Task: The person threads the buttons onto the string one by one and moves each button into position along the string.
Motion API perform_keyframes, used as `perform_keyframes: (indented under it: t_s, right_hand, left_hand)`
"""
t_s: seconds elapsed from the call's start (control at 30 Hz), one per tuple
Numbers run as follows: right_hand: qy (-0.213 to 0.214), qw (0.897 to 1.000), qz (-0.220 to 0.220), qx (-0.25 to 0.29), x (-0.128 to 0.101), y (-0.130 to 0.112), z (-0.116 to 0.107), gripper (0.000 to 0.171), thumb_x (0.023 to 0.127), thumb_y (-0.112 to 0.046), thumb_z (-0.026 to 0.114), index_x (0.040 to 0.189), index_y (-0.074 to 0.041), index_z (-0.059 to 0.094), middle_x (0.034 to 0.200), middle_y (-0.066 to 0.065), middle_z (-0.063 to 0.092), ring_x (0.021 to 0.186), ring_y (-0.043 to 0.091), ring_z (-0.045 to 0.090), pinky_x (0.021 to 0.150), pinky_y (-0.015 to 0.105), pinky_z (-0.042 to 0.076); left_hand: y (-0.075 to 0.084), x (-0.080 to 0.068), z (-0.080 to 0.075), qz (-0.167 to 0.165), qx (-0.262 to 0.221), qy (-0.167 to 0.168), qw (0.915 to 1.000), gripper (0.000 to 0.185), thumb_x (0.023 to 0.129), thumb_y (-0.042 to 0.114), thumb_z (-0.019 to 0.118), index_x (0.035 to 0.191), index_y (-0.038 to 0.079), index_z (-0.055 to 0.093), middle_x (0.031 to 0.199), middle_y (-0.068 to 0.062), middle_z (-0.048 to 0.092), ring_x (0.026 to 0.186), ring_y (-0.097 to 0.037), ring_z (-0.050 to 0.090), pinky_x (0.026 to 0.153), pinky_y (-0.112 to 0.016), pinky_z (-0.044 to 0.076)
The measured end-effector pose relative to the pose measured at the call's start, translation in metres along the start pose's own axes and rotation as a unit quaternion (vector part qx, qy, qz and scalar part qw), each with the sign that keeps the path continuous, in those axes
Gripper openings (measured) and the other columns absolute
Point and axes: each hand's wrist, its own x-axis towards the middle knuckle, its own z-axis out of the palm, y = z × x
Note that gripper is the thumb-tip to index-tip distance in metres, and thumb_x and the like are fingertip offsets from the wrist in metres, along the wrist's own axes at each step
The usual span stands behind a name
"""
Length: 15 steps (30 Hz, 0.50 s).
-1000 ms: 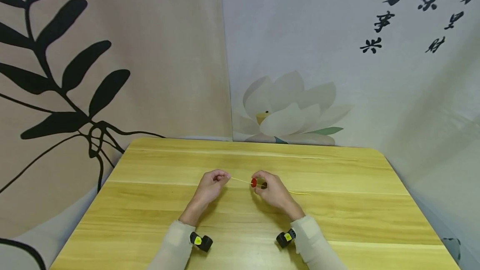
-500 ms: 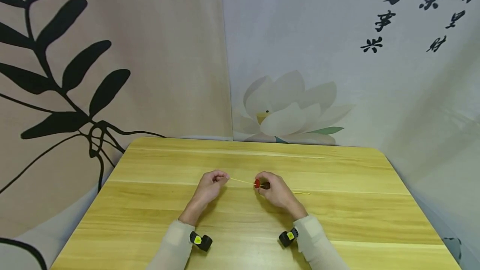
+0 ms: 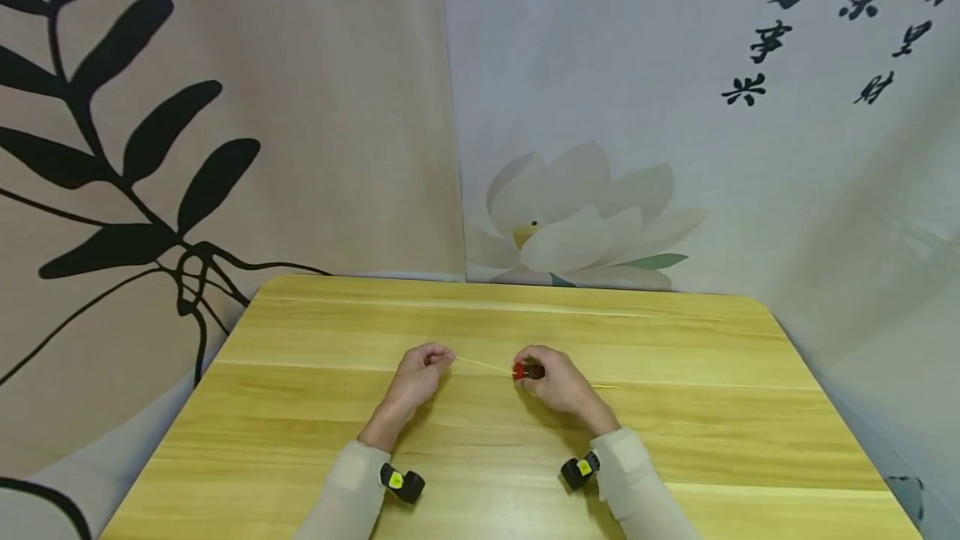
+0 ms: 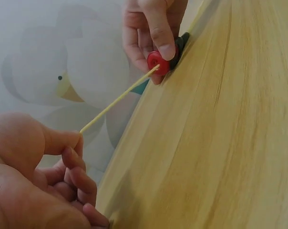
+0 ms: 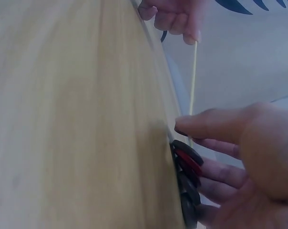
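Pinching the yellow string taut with my left hand, my right hand grips the red button threaded on it, steadying both above the counter.

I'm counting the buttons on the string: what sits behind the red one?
Behind the round red button at least one dark button shows, pinched by the right hand on the thin yellow string. Fingers cover the rest, so the count is unclear.
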Motion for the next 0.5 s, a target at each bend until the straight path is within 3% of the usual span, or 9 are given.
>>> perform_keyframes:
  t_s: [0.5]
  right_hand:
    - [-0.009,0.999,0.026,0.023,-0.0013,0.002,-0.0057,0.027,0.089,-0.003,0.071,0.115,-0.008,0.066,0.106,0.003,0.069,0.099,0.019,0.064,0.088,0.04,0.052]
  left_hand:
    - [-0.007,0.0039,-0.0066,-0.005,-0.006,-0.021,0.9998,0.018,0.102,0.01,0.053,0.108,-0.004,0.062,0.09,-0.005,0.05,0.082,-0.02,0.045,0.067,-0.025,0.039]
